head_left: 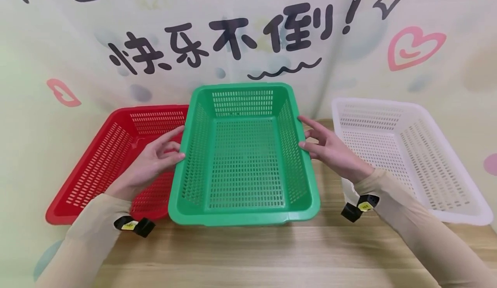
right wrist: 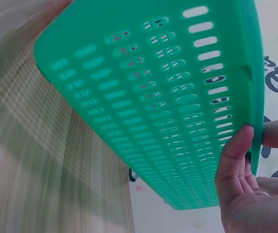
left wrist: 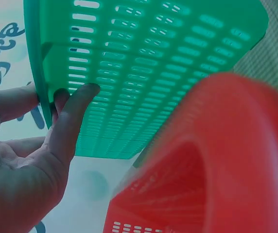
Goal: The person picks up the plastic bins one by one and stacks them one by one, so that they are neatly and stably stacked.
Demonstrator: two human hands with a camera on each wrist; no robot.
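A green plastic basket (head_left: 244, 218) with slotted walls faces me in the middle of the head view, its inside bare. My left hand (head_left: 153, 160) grips its left rim, and my right hand (head_left: 334, 150) holds the right rim at about the same height. In the left wrist view, one digit presses the slotted outer wall (left wrist: 144, 73) under the lip while another lies across the rim. The right wrist view shows a matching grip beside the outer wall (right wrist: 153, 97). Some of the fingers are hidden behind the rim.
A red basket (head_left: 83, 212) stands to the left, partly covered by the green one and my left hand. On the right is a white basket (head_left: 462, 216). All are over a wooden table (head_left: 248, 253), with a printed cloth (head_left: 349, 63) hanging behind.
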